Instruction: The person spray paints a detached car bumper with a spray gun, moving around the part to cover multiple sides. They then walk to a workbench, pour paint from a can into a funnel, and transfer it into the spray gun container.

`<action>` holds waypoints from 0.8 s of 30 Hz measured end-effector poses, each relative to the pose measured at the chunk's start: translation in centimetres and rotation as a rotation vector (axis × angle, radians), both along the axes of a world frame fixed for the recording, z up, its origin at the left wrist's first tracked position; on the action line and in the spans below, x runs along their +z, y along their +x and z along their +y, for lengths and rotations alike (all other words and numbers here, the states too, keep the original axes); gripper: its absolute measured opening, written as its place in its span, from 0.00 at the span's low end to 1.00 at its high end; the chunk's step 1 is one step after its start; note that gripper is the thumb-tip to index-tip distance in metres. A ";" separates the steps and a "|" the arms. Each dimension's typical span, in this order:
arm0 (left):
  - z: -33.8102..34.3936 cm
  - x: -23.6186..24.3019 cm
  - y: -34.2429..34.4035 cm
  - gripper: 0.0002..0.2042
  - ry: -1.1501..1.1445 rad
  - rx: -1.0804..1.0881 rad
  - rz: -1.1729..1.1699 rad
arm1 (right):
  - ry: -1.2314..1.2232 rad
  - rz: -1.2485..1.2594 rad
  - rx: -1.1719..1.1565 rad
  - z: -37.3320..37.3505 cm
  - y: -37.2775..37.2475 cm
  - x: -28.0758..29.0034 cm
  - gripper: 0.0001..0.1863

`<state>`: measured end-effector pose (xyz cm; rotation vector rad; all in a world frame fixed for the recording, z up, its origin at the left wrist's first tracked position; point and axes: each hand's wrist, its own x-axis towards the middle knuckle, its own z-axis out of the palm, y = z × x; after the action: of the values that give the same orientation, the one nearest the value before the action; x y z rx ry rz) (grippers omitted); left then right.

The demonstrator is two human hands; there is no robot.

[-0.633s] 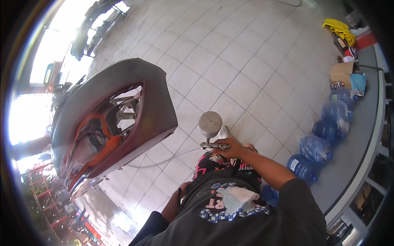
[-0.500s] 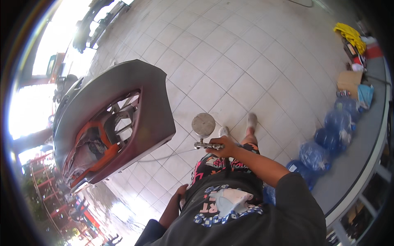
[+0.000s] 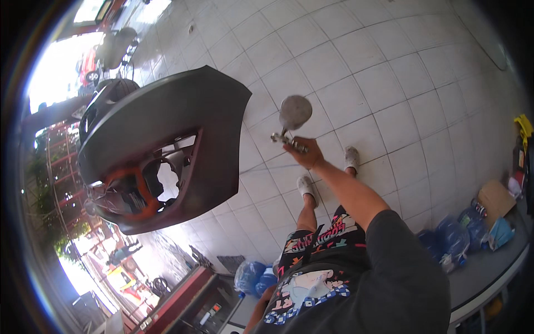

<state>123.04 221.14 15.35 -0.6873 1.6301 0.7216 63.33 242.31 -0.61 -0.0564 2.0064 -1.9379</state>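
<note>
In my right hand (image 3: 308,155) is a metal spray gun (image 3: 295,112), its round cup on top and the fingers closed round the body. The gun's front end points left, toward a large car bumper (image 3: 219,117). That bumper is matt dark grey with a reddish tinge on its lower part, and stands apart from the gun. Through its opening show an orange inner strip (image 3: 146,192) and bare brackets. My left hand (image 3: 270,293) is low by my hip, mostly covered by my shirt, so its fingers cannot be made out.
Several blue plastic water bottles (image 3: 451,236) line the ledge on the right, near a cardboard box (image 3: 497,198) and a yellow cloth (image 3: 523,131). More blue bottles (image 3: 250,277) stand by a red-edged bench (image 3: 192,284) at lower left. Pale tiles (image 3: 356,50) cover the floor.
My right hand has moved forward and slightly right with the spray gun. The view has turned, so the bumper and bottles appear shifted. My left hand is now more hidden at my side.
</note>
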 end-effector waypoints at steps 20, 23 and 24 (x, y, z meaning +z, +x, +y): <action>7.9 -6.3 -3.9 0.27 0.216 0.172 0.113 | 0.245 0.065 0.173 0.6 -11.0 3.5 0.23; 6.6 -7.6 -3.6 0.27 0.265 0.218 0.336 | 0.265 -0.007 0.275 1.3 -5.2 7.3 0.24; 5.7 -7.9 -3.9 0.27 0.236 0.177 0.304 | 0.285 -0.039 0.310 1.4 -3.3 8.5 0.24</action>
<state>119.16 226.79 7.47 -0.5749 1.7329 1.1735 60.05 243.72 7.89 -0.2408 2.0847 -1.4447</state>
